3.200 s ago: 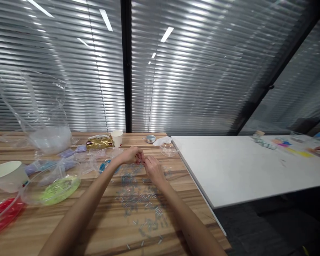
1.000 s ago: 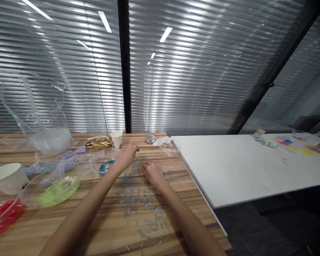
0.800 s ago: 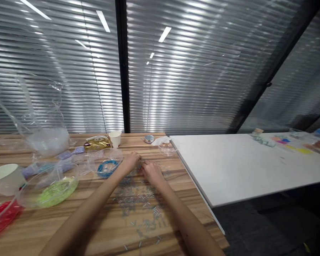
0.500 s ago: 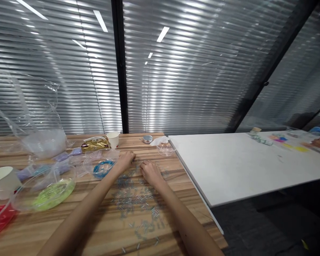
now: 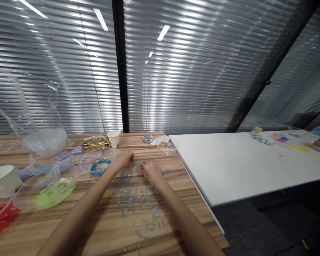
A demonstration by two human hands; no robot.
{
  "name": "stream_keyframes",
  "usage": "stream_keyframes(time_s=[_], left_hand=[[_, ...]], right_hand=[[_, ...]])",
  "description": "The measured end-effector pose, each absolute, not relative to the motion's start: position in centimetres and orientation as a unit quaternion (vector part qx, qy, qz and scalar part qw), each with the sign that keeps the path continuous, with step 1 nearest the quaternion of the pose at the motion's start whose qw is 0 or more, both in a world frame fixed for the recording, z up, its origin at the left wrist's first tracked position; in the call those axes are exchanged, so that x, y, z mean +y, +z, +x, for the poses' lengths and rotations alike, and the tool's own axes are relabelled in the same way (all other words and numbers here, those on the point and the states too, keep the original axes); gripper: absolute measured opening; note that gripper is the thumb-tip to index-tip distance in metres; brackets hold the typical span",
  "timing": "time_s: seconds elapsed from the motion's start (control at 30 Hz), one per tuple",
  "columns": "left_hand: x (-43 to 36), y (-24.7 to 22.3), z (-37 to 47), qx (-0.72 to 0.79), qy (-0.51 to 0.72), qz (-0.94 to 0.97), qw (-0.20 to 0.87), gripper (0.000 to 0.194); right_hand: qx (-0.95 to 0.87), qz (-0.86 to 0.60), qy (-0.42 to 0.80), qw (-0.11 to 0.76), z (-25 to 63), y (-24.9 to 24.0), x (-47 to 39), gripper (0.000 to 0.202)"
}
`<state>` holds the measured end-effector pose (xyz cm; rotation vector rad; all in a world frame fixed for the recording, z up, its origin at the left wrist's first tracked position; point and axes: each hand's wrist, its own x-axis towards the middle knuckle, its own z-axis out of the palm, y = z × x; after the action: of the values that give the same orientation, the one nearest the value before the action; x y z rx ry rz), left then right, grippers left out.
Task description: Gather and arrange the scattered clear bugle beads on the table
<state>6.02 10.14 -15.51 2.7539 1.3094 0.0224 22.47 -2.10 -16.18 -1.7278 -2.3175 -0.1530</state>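
While left hand (image 5: 127,156) and right hand (image 5: 150,170) sit apart, curled near scattered small silvery tubes (image 5: 128,201), can't tell if either grips anything; shiny gold foil packet (image 5: 96,144), marking illegible.

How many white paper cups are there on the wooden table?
2: a small white paper cup stands at the back beside a shiny gold packet, and a wide white paper cup stands at the picture's left edge. Others may be hidden.
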Motion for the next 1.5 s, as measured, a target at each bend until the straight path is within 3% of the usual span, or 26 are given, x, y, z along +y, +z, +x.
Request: stream_keyframes(time_s=[1.07, 1.23, 1.37, 1.5], left_hand=[[7.7, -14.5, 6.7, 0.430, -0.030, 0.902, -0.016, 0.016], [6.9, -13.3, 7.0, 0.430, -0.003, 0.902, -0.020, 0.009], [5.7, -11.3, 7.4, 0.415, 0.046, 0.908, -0.006, 0.027], [4.6, -8.2, 7.2, 0.403, 0.106, 0.909, 0.016, 0.026]], right_hand=[[-0.789, -0.604, -0.034, 0.103, 22.4, -15.9, -2.3, 0.022], [-0.789, -0.607, -0.026, 0.094, 22.4, -15.8, -2.3, 0.025], [-0.788, -0.609, -0.030, 0.086, 22.3, -15.7, -2.3, 0.026], [-0.788, -0.609, -0.023, 0.088, 22.4, -15.7, -2.3, 0.025]])
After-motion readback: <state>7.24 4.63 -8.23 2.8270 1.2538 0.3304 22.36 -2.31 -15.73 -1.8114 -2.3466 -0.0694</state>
